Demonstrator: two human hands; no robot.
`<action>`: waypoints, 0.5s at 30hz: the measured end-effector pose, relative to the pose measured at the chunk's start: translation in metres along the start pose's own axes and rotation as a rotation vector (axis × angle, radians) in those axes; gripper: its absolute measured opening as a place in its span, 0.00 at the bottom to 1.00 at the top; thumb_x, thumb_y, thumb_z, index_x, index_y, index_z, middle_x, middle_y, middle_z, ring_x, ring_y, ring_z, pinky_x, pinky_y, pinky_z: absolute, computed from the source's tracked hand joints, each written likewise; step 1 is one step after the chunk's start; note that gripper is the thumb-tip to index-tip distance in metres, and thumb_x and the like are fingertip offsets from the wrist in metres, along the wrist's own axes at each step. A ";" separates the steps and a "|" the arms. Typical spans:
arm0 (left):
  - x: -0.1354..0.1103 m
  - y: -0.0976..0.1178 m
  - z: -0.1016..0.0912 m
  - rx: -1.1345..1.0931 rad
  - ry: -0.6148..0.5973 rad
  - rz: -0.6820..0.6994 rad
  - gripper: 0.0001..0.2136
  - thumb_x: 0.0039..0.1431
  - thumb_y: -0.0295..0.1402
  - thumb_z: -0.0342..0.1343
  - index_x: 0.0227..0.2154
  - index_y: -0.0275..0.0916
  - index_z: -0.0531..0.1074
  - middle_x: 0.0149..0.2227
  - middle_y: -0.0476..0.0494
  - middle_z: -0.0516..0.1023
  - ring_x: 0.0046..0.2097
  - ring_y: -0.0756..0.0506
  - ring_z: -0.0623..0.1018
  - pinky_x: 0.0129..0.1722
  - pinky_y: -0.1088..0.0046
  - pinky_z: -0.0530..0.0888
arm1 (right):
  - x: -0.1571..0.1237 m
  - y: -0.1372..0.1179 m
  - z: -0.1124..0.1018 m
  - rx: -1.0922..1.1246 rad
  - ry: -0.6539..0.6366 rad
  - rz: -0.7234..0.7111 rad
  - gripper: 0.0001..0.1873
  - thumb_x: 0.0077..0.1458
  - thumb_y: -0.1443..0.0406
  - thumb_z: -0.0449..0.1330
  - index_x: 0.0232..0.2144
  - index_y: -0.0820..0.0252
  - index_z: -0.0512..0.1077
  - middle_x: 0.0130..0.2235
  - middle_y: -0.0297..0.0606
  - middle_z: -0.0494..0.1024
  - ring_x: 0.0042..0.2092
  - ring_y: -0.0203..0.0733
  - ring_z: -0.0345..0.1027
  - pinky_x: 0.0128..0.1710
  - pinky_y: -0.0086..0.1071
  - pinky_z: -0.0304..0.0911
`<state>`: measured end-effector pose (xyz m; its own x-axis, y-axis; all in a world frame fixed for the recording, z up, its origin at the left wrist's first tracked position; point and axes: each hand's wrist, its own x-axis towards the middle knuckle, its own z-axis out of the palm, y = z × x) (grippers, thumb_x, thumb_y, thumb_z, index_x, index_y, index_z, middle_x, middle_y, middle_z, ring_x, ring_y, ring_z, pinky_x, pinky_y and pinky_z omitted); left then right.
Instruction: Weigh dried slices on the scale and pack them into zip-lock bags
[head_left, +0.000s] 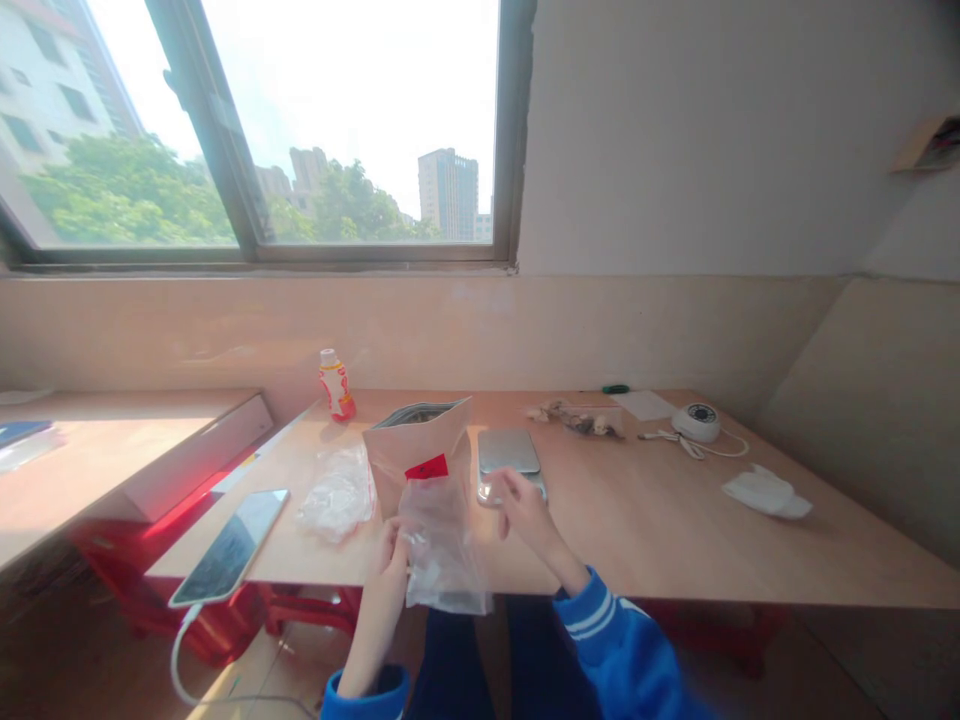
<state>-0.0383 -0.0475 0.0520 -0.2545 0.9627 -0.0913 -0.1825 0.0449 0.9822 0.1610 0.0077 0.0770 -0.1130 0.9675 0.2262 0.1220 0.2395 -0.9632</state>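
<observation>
My left hand (pixel 386 585) is shut on the left edge of a clear plastic bag (pixel 442 560), which hangs over the table's front edge. My right hand (pixel 529 515) is just right of that bag, fingers apart above the front of a silver digital scale (pixel 508 452). It seems to hold nothing. Behind the bag stands a tan kraft stand-up pouch (pixel 416 450) with a silver lining, its top open. A red label (pixel 426 467) shows at the pouch's lower front. The pouch's contents are mostly hidden.
A light wooden table (pixel 660 530) holds a crumpled plastic bag (pixel 337 492), a tablet (pixel 229 547) with a white cable, a drink bottle (pixel 336 385), dried pieces on plastic (pixel 577 420), a round white device (pixel 696 422) and white tissue (pixel 765 492). A window and wall lie beyond.
</observation>
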 end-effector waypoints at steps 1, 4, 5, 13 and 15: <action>0.003 0.000 -0.003 -0.017 0.038 -0.019 0.23 0.40 0.54 0.58 0.31 0.40 0.66 0.20 0.53 0.68 0.21 0.49 0.69 0.18 0.75 0.66 | 0.005 0.001 -0.002 0.040 0.003 0.024 0.21 0.54 0.48 0.50 0.34 0.59 0.68 0.25 0.30 0.71 0.13 0.29 0.59 0.13 0.25 0.56; 0.008 -0.001 0.004 -0.116 0.053 -0.231 0.28 0.44 0.61 0.48 0.36 0.40 0.67 0.32 0.41 0.76 0.29 0.43 0.76 0.23 0.69 0.70 | 0.016 0.006 0.003 0.099 0.001 0.085 0.22 0.52 0.48 0.52 0.35 0.60 0.67 0.28 0.32 0.71 0.17 0.31 0.64 0.11 0.25 0.58; 0.007 -0.003 0.010 -0.154 0.062 -0.282 0.30 0.46 0.62 0.44 0.38 0.40 0.67 0.38 0.37 0.76 0.32 0.42 0.77 0.27 0.65 0.72 | 0.016 0.007 0.007 0.088 -0.016 0.086 0.21 0.52 0.48 0.52 0.35 0.60 0.67 0.28 0.32 0.71 0.18 0.32 0.64 0.11 0.24 0.58; -0.020 -0.008 0.043 -0.066 -0.012 0.044 0.29 0.33 0.37 0.67 0.42 0.41 0.65 0.48 0.40 0.73 0.53 0.37 0.70 0.50 0.62 0.70 | -0.018 0.009 0.048 0.217 -0.208 -0.008 0.16 0.57 0.56 0.53 0.45 0.55 0.65 0.41 0.39 0.74 0.39 0.40 0.72 0.33 0.32 0.70; -0.023 -0.001 0.036 -0.045 0.014 0.062 0.28 0.34 0.37 0.66 0.42 0.40 0.65 0.48 0.39 0.73 0.52 0.37 0.72 0.49 0.61 0.71 | -0.021 0.003 0.047 0.256 -0.316 -0.018 0.18 0.58 0.56 0.52 0.48 0.55 0.63 0.43 0.40 0.74 0.41 0.41 0.72 0.37 0.34 0.70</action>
<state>0.0022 -0.0604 0.0593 -0.2796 0.9595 -0.0329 -0.2083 -0.0272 0.9777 0.1170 -0.0154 0.0625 -0.4151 0.8812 0.2263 -0.1277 0.1898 -0.9735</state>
